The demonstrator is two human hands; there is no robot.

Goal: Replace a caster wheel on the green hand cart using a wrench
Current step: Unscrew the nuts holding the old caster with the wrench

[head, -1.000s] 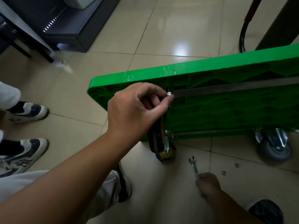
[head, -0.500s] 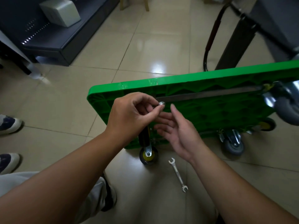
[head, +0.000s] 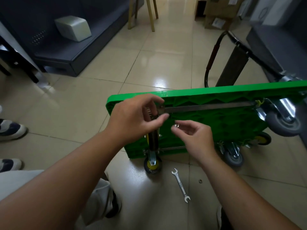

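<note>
The green hand cart (head: pixel 216 97) stands on its side with its ribbed underside towards me. My left hand (head: pixel 136 118) grips the mounting plate of a black caster wheel (head: pixel 153 140) at the cart's upper left corner. My right hand (head: pixel 196 138) is just right of it and pinches a small silver nut (head: pixel 176 125) in its fingertips. The wrench (head: pixel 180 185) lies on the floor tiles below my hands, untouched. A small washer (head: pixel 200 181) lies beside it. A yellow-hubbed caster (head: pixel 152 165) rests on the floor, and two grey casters (head: pixel 282 125) (head: pixel 233 157) show to the right.
Another person's shoes (head: pixel 10 128) stand at the left edge. A dark low shelf unit (head: pixel 69 53) with a grey box (head: pixel 73 28) is at the back left. Wooden stool legs (head: pixel 149 14) and cardboard boxes (head: pixel 219 14) are farther back. The cart's black handle (head: pixel 212 58) lies behind it.
My right hand let go of the wrench on the floor and rose to the cart. The silver nut that my left fingers pinched is now in my right fingertips.
</note>
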